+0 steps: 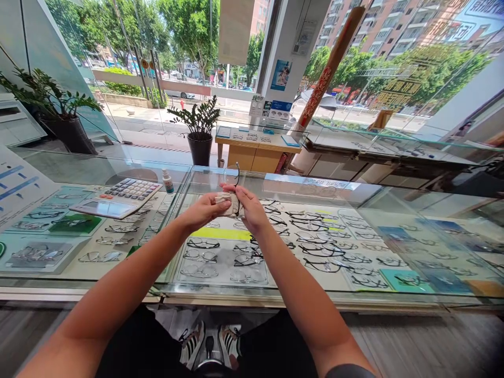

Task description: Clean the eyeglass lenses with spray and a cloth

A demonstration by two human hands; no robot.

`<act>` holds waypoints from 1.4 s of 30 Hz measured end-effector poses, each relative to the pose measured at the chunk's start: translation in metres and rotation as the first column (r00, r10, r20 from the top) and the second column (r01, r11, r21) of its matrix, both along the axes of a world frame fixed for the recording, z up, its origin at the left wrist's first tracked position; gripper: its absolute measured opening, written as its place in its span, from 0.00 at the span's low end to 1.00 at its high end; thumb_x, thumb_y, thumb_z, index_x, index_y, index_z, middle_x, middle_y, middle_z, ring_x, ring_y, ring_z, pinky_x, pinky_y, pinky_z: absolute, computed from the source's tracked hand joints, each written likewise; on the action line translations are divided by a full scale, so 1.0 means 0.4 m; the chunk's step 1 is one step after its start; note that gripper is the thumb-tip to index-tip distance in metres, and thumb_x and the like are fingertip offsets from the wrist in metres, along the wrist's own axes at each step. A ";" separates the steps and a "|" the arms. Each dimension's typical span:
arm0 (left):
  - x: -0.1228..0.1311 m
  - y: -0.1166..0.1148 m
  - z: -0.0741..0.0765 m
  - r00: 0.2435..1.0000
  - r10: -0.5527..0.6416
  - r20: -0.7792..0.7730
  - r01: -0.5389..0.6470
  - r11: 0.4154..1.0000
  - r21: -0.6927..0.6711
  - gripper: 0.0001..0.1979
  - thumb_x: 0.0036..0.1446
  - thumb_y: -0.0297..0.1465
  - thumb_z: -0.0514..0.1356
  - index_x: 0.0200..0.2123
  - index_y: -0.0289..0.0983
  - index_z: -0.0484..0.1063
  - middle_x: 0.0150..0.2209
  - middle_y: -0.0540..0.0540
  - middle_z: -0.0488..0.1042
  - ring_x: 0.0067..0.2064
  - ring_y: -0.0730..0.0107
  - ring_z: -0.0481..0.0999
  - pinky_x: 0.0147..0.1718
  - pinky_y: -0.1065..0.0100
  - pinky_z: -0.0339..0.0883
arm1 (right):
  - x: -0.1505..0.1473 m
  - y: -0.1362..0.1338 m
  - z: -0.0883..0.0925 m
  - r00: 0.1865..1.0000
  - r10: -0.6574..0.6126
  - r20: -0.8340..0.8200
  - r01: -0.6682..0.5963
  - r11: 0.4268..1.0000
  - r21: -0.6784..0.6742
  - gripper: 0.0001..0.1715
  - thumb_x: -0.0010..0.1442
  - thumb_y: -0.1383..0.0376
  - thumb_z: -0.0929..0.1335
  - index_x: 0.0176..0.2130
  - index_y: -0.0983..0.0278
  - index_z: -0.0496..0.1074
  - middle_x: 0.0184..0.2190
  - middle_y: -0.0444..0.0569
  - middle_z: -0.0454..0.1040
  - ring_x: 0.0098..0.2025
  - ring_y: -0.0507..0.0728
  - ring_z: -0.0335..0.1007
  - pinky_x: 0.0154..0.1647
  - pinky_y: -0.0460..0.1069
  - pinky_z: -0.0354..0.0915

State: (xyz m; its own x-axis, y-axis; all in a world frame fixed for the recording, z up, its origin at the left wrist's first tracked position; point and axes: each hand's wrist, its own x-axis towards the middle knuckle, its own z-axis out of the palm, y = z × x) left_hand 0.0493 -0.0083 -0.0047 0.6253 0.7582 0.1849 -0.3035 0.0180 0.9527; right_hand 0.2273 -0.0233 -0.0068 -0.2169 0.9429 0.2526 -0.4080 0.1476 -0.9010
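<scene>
Both my hands meet above the glass display counter [354, 189]. My left hand [205, 210] is closed on a light cloth [230, 206], pressing it round a pair of glasses [233, 176]. My right hand [250, 209] is closed on the same glasses from the other side. One lens and a dark temple arm stick up above my fingers. The rest of the frame is hidden in the cloth.
A calculator [118, 198] and a small spray bottle [168, 181] stand on the counter to the left. Many eyeglass frames [315, 247] lie in trays under the glass. Potted plants [200, 128], a yellow table [255, 147] and windows are beyond.
</scene>
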 end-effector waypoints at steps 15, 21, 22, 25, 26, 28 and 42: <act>0.023 -0.013 -0.016 0.998 0.058 0.039 -0.057 0.998 -0.028 0.26 0.54 0.44 0.82 0.47 0.34 0.81 0.41 0.45 0.81 0.43 0.67 0.77 0.45 0.66 0.68 | 0.003 0.014 -0.013 0.993 -0.026 -0.113 0.017 0.997 -0.075 0.28 0.58 0.42 0.81 0.47 0.58 0.85 0.49 0.51 0.88 0.52 0.62 0.81 0.52 0.54 0.77; 0.036 -0.017 -0.030 0.989 0.144 0.036 -0.145 0.989 0.027 0.28 0.52 0.42 0.83 0.48 0.35 0.78 0.34 0.50 0.76 0.34 0.72 0.71 0.36 0.68 0.63 | -0.006 0.006 -0.008 0.992 -0.024 -0.128 0.015 0.998 -0.068 0.28 0.55 0.41 0.82 0.44 0.57 0.85 0.48 0.50 0.88 0.55 0.63 0.81 0.53 0.55 0.78; 0.040 -0.020 -0.031 0.986 0.164 0.038 -0.166 0.986 0.035 0.29 0.52 0.43 0.83 0.48 0.35 0.77 0.33 0.51 0.76 0.33 0.72 0.71 0.36 0.68 0.63 | -0.009 0.003 -0.006 0.991 -0.020 -0.129 0.011 0.998 -0.066 0.28 0.55 0.41 0.82 0.44 0.57 0.85 0.48 0.50 0.88 0.55 0.63 0.81 0.54 0.55 0.78; 0.051 -0.026 -0.032 0.974 0.223 0.030 -0.224 0.974 0.045 0.29 0.51 0.45 0.82 0.46 0.35 0.76 0.32 0.51 0.76 0.33 0.72 0.71 0.35 0.68 0.63 | -0.018 -0.006 -0.001 0.995 -0.025 -0.098 0.020 0.999 -0.048 0.27 0.57 0.40 0.81 0.42 0.58 0.85 0.50 0.52 0.88 0.57 0.65 0.81 0.54 0.56 0.78; 0.053 -0.027 -0.032 0.971 0.239 0.026 -0.240 0.970 0.048 0.30 0.51 0.46 0.82 0.46 0.35 0.76 0.32 0.51 0.75 0.33 0.71 0.71 0.35 0.68 0.63 | -0.020 -0.010 0.002 0.996 -0.032 -0.079 0.029 0.999 -0.040 0.27 0.57 0.40 0.80 0.42 0.58 0.85 0.51 0.52 0.88 0.57 0.65 0.80 0.53 0.56 0.78; 0.055 -0.028 -0.031 0.962 0.273 0.013 -0.273 0.960 0.063 0.30 0.50 0.48 0.82 0.44 0.35 0.76 0.31 0.51 0.75 0.32 0.71 0.70 0.34 0.68 0.63 | -0.024 -0.016 0.006 0.998 -0.049 -0.034 0.048 0.999 -0.026 0.27 0.59 0.39 0.78 0.42 0.57 0.85 0.52 0.53 0.88 0.57 0.65 0.80 0.52 0.56 0.78; 0.059 -0.032 -0.021 0.893 0.448 0.050 -0.450 0.893 0.032 0.34 0.49 0.59 0.79 0.42 0.36 0.78 0.25 0.54 0.71 0.24 0.75 0.65 0.24 0.69 0.58 | -0.035 -0.036 0.002 0.996 0.011 0.084 -0.011 1.000 0.001 0.42 0.62 0.32 0.74 0.56 0.60 0.86 0.30 0.48 0.81 0.34 0.60 0.75 0.32 0.53 0.72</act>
State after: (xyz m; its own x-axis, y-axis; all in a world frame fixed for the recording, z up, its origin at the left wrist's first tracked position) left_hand 0.0728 -0.0212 -0.0131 0.2117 0.9474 0.2402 -0.3079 -0.1686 0.9364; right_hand 0.2133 -0.0379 -0.0059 -0.2476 0.9401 0.2341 -0.3326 0.1445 -0.9319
